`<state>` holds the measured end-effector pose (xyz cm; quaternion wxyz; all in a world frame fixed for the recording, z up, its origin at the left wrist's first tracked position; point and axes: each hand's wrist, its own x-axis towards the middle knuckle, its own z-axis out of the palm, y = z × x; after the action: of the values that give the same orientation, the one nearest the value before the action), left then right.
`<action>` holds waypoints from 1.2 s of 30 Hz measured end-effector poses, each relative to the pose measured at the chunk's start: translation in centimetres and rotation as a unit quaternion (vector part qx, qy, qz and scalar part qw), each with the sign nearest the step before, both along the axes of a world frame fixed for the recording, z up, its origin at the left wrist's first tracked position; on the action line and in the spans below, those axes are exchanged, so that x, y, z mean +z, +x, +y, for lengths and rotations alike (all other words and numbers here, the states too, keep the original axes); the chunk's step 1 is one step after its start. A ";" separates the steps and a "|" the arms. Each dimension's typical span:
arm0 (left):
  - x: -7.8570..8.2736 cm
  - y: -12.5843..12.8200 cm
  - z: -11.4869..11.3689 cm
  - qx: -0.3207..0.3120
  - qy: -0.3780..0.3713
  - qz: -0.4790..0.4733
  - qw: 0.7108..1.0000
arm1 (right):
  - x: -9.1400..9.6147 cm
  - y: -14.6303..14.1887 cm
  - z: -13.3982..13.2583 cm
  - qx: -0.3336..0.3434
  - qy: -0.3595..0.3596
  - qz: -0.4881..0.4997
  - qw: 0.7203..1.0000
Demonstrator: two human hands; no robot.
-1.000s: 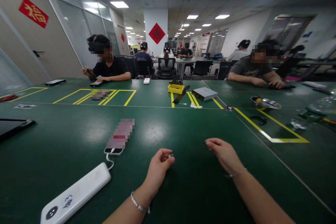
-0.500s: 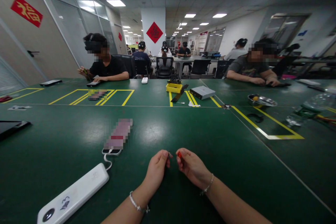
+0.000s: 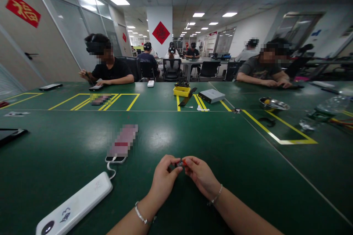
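Observation:
Over the green table (image 3: 154,136), my left hand (image 3: 163,178) is closed, pinching a small grey, partly see-through piece (image 3: 179,163) between thumb and fingers. My right hand (image 3: 203,177) is closed too, with its fingertips on a small orange-red piece (image 3: 185,162). The two pieces meet end to end between my hands; whether they are joined I cannot tell. Fingers cover most of both, and they are too small to name. To the left lie a white power bank (image 3: 78,203) and a phone (image 3: 122,141), linked by a short white cable (image 3: 111,170).
Farther off stand a yellow tray (image 3: 181,91), a grey box (image 3: 211,96), a metal bowl (image 3: 274,104) and a plastic bottle (image 3: 328,108). Yellow tape marks the tabletop. Two people sit across the table, a person in black (image 3: 110,68) at left and a person in grey (image 3: 259,68) at right.
My hands have come together, so the grey and orange-red pieces, apart before, now meet. The left thumb and fingers have shifted their hold. The view has turned slightly.

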<state>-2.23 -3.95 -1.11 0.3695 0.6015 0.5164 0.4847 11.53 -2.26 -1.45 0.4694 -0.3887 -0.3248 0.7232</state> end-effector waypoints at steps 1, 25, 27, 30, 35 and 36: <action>0.0 0.0 -0.1 -0.002 0.007 0.010 1.000 | 0.0 -0.1 0.0 -0.004 0.002 -0.004 1.000; 0.1 1.4 -1.2 -0.029 0.105 0.128 0.986 | -0.5 -1.6 -0.5 -0.111 0.016 -0.184 0.977; 0.0 1.5 -1.3 -0.026 0.121 0.166 0.978 | -0.4 -1.8 -0.8 -0.126 -0.013 -0.155 0.980; 0.0 1.6 -1.4 -0.016 0.139 0.220 0.966 | -0.2 -2.0 -1.2 -0.143 -0.039 -0.141 0.979; 0.5 1.4 -1.1 0.028 0.143 0.216 0.965 | 0.1 -2.0 -2.2 -0.119 0.036 -0.222 0.967; 0.6 1.2 -0.9 0.034 0.141 0.206 0.968 | 0.3 -1.8 -2.3 -0.106 0.070 -0.254 0.959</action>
<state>-1.03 -4.87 -0.48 0.1505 0.7165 0.5280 0.4304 9.69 -4.57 -1.18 0.4712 -0.5579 -0.4401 0.5226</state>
